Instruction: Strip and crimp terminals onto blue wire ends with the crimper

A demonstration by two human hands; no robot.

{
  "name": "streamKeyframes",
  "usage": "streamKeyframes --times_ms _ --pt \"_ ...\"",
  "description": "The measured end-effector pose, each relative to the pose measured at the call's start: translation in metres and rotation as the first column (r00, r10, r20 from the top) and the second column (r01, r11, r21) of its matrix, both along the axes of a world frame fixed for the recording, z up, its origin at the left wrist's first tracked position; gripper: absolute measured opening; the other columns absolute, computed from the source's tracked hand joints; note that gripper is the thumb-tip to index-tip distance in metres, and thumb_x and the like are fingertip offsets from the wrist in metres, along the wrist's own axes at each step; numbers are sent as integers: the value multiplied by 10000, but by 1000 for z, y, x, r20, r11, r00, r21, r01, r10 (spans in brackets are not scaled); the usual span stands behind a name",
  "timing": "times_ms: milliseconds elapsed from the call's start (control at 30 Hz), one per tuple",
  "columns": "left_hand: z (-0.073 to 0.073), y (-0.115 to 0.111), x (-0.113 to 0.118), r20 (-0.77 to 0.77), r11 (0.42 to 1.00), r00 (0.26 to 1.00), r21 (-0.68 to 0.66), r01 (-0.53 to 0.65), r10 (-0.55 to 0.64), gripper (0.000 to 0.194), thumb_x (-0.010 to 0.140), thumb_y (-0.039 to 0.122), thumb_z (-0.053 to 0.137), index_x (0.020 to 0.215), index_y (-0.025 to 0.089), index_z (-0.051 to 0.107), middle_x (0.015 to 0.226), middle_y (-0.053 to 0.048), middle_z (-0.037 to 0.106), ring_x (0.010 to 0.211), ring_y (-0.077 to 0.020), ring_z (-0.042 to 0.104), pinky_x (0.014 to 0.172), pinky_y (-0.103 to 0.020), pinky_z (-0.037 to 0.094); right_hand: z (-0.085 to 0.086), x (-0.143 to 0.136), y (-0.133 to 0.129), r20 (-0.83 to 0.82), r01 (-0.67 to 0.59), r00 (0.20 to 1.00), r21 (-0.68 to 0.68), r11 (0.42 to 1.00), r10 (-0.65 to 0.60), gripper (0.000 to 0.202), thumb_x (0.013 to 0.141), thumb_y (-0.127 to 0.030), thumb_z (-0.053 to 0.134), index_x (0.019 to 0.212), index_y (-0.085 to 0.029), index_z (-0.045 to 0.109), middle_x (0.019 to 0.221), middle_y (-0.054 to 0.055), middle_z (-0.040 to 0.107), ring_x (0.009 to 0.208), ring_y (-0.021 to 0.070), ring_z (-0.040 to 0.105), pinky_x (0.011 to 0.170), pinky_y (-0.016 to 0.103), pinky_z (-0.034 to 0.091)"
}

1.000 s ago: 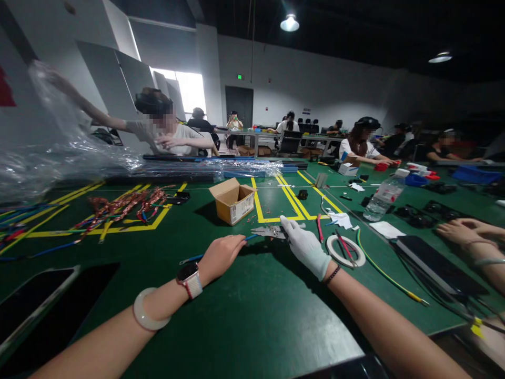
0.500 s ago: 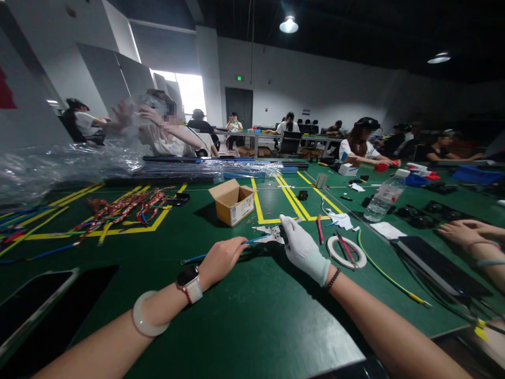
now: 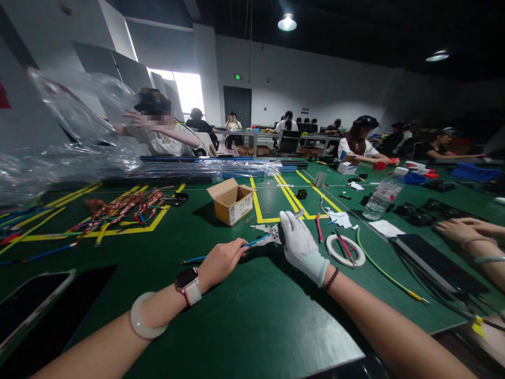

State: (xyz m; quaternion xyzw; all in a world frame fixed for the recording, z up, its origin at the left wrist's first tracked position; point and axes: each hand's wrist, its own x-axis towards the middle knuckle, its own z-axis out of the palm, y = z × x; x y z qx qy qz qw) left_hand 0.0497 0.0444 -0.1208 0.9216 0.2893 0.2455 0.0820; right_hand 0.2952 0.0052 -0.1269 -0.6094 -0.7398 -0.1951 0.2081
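Observation:
My bare left hand (image 3: 224,261) is closed around a blue wire (image 3: 194,260), whose one end trails out to the left. The wire's other end reaches right, against the jaws of wire strippers (image 3: 271,234). My right hand (image 3: 300,241), in a white glove, grips the strippers; a curved grey handle end shows beyond its fingers. The palm hides most of the handles. Just past the hands stands an open cardboard box (image 3: 232,202). Right of the glove lie a roll of white tape (image 3: 329,247) and a short red wire (image 3: 319,228).
Copper-stranded wires (image 3: 122,208) lie in a bundle at left. Plastic film (image 3: 71,168) and long blue strips sit along the far edge. A water bottle (image 3: 382,197), a green-yellow wire (image 3: 389,273) and a co-worker's hands (image 3: 467,231) are at right. A dark tablet (image 3: 35,300) lies front left.
The strippers' handle has swung outward past my right fingers, and more blue wire shows at the jaws. Across the table, a person's plastic film has swept up and left.

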Motion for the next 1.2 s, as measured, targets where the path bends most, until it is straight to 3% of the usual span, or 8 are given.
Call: streamKeyframes --times_ms 267,400,600,833,1200 --pt "1 -1 0 13 999 1000 -33 -5 6 274 1007 307 305 958 172 538 735 -14 655 648 -155 652 584 -240 454 -1 -1 0 -74 -77 994 3 997 77 804 709 -56 455 1464 -28 178 1446 273 299 1376 334 244 1062 537 309" --pt "1 -2 0 36 999 999 -33 8 -6 268 1005 312 306 960 172 530 728 -11 653 648 -156 655 584 -242 460 -1 0 1 -45 -47 998 -15 999 46 727 740 -89 460 1433 -7 257 1411 268 360 1322 325 323 1046 480 334" --pt "2 -3 0 25 999 1000 -49 11 -10 261 999 318 317 979 172 533 734 -10 650 652 -153 652 588 -240 468 5 -3 -1 86 134 988 -39 990 -130 523 841 -104 399 1362 -53 400 1270 229 506 1047 286 509 907 418 389" --pt "1 -3 1 31 999 1000 -48 4 -2 261 999 314 320 921 175 528 724 -10 643 624 -146 637 571 -235 456 10 -6 -6 156 211 967 -51 976 -201 369 886 -131 376 1220 -95 528 1048 159 584 883 259 503 821 391 341" --pt "4 -3 1 31 998 999 -68 -12 14 274 996 318 324 922 172 544 721 -12 642 625 -144 633 558 -226 450 17 -5 -9 162 220 966 -106 970 -201 268 829 -147 466 1077 -132 568 945 118 588 848 247 508 715 353 294"
